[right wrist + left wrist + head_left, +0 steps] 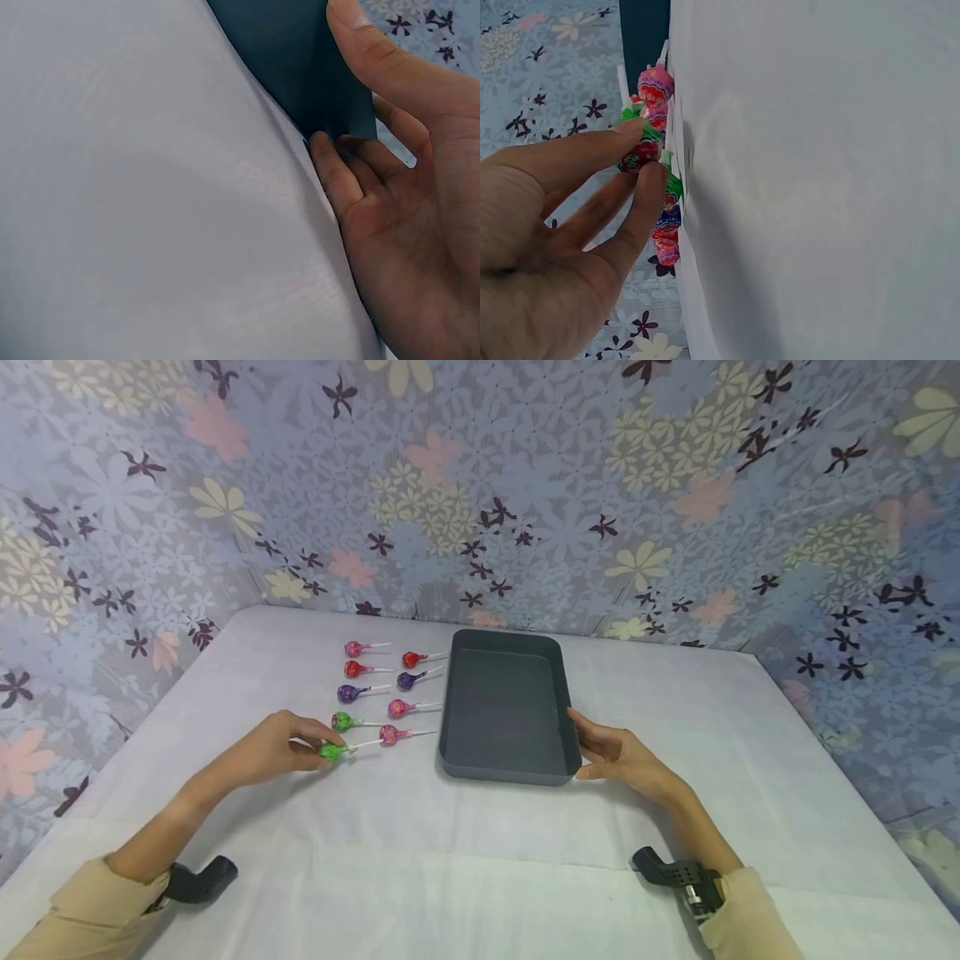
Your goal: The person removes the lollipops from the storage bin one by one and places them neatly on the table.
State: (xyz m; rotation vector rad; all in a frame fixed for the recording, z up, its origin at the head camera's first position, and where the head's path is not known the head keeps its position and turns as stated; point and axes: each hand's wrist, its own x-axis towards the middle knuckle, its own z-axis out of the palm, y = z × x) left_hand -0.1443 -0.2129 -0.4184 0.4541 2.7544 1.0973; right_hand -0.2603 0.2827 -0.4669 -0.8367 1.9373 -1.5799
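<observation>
My left hand [273,747] pinches a green-wrapped lollipop [332,752] between thumb and fingertips, just above the white table; its white stick points right. In the left wrist view, the same green lollipop [640,154] sits at my fingertips. Another green lollipop [342,721] lies right behind it, and a pink lollipop [389,734] is close to the held stick. A dark grey rectangular tray [510,774] stands in the middle. My right hand [622,760] touches the tray's right side near its front corner, fingers fairly straight. In the right wrist view, those fingers [337,180] rest against the tray wall [300,67].
Several more lollipops lie in two rough columns left of the tray, among them a red one [352,668], a purple one [347,693] and another purple one [406,681]. A flower-patterned backdrop [525,502] rises behind the white cloth-covered table [450,877].
</observation>
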